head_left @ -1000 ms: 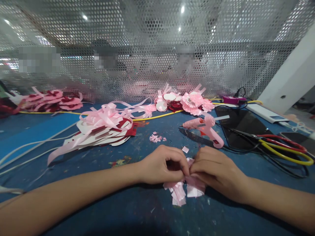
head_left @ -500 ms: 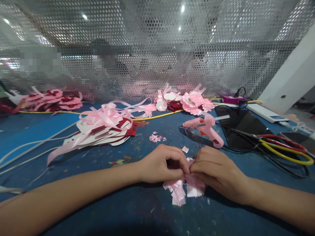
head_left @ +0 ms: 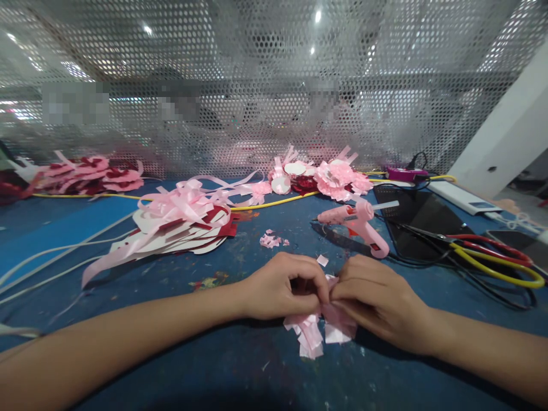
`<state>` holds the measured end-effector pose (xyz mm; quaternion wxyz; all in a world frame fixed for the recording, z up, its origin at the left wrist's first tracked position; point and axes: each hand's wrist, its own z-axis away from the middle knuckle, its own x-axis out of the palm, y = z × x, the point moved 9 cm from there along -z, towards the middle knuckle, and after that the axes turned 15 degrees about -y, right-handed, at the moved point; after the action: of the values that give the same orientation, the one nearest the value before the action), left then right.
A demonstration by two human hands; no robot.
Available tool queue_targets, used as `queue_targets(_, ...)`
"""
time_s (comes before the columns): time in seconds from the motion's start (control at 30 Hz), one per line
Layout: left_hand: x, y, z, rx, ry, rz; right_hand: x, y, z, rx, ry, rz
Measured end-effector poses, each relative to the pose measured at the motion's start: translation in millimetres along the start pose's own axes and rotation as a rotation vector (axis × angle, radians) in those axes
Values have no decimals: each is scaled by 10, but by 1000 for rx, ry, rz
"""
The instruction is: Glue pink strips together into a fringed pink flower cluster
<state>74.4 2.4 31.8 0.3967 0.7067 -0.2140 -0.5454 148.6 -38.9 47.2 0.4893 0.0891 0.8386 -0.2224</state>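
My left hand (head_left: 289,285) and my right hand (head_left: 379,299) meet low over the blue table, their fingertips nearly touching. Both are closed in a pinch on pink ribbon (head_left: 340,331), part of which hangs below my right fingers. More short cut pieces of pink ribbon (head_left: 309,337) lie under my left fingers. The exact spot of the pinch is hidden by the fingers. One small pink square (head_left: 322,260) rests just beyond the hands, and a little heap of pink scraps (head_left: 272,240) lies farther off to the left.
A pink glue gun (head_left: 355,220) lies beyond my right hand. Scissors with red and yellow handles (head_left: 496,260) rest by a black tablet (head_left: 422,214). Left stand stacked white and red cutouts (head_left: 171,240) under pink ribbon loops (head_left: 188,200). A perforated metal screen (head_left: 257,85) closes the back.
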Motion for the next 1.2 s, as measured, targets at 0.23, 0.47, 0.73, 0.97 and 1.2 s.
queue_targets(0.23,-197,-286,59,-163,279,307,-230,60,34,107,169,22)
queue_targets(0.47,-300,-459,116,-209,437,464,-591,678,349,499,564,116)
queue_targets(0.73,-393,-456,176,-248,530,401,-283,1313,422,861,306,-95)
queue_targets(0.97,-469,-513,244,-204,641,440,-266,1276,368,786,247,-116)
queue_targets(1.2,-601,-634,372,-247,788,442,-366,1162,361,685,365,-140)
